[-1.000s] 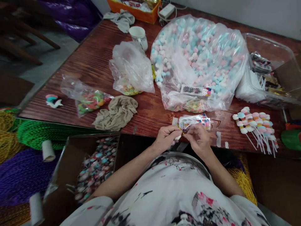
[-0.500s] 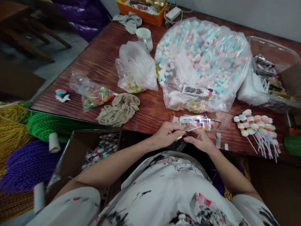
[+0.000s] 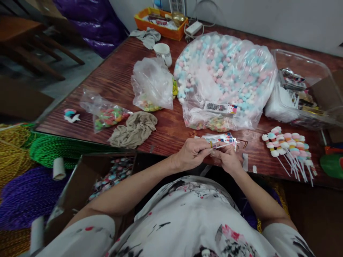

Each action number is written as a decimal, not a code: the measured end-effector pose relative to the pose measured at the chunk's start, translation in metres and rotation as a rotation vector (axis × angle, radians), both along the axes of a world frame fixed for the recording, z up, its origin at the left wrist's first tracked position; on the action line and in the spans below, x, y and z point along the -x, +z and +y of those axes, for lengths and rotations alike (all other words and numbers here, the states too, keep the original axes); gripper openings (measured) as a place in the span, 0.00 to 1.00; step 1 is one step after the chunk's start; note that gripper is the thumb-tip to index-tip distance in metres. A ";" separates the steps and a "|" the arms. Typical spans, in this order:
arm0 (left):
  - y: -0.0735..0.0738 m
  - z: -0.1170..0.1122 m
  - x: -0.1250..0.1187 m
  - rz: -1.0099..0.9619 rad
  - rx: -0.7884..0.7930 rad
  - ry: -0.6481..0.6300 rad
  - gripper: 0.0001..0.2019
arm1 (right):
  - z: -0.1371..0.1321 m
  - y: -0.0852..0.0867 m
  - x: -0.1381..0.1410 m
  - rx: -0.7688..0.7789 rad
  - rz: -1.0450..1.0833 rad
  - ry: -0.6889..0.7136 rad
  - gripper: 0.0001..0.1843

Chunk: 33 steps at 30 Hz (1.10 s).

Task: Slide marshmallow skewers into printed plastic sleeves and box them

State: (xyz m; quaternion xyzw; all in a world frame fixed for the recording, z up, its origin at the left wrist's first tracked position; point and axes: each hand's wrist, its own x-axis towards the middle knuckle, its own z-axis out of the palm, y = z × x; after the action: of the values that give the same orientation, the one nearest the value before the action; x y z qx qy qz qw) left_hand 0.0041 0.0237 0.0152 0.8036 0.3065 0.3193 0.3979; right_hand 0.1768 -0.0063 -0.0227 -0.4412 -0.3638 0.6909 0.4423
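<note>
Both hands have crept up to the table edge now, left hand and right hand pinching one little printed wrapper between their fingertips, right against the wrapper stack, marshmallow skewers off past the right hand.

Red-brown wooden table against pale wall.

Print on the card and the wrappers is too small to read.
</note>
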 end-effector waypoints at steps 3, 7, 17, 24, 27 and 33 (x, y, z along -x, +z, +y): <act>0.006 0.001 0.003 -0.003 -0.084 -0.042 0.15 | 0.006 0.007 -0.008 -0.301 -0.283 0.086 0.13; 0.015 0.002 0.010 -0.013 0.111 -0.094 0.16 | 0.006 0.022 -0.020 -0.924 -0.678 0.115 0.09; 0.001 -0.006 0.026 0.078 1.386 -0.505 0.07 | -0.017 0.041 -0.016 -1.920 -0.783 0.343 0.09; -0.004 -0.002 0.024 0.177 1.340 -0.684 0.08 | -0.025 0.041 -0.007 -1.804 -0.871 0.428 0.08; -0.010 0.000 0.023 0.137 1.284 -0.747 0.11 | -0.027 0.037 -0.004 -1.787 -0.928 0.421 0.05; 0.000 0.045 0.053 0.407 0.989 -0.815 0.16 | -0.034 0.039 -0.002 -1.783 -1.028 0.453 0.05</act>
State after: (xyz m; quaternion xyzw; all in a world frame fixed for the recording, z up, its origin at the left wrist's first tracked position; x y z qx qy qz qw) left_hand -0.0489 0.0689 0.0156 0.6222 0.1578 -0.1923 0.7423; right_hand 0.1785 -0.0402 0.0159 -0.1178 -0.9579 -0.0303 0.2599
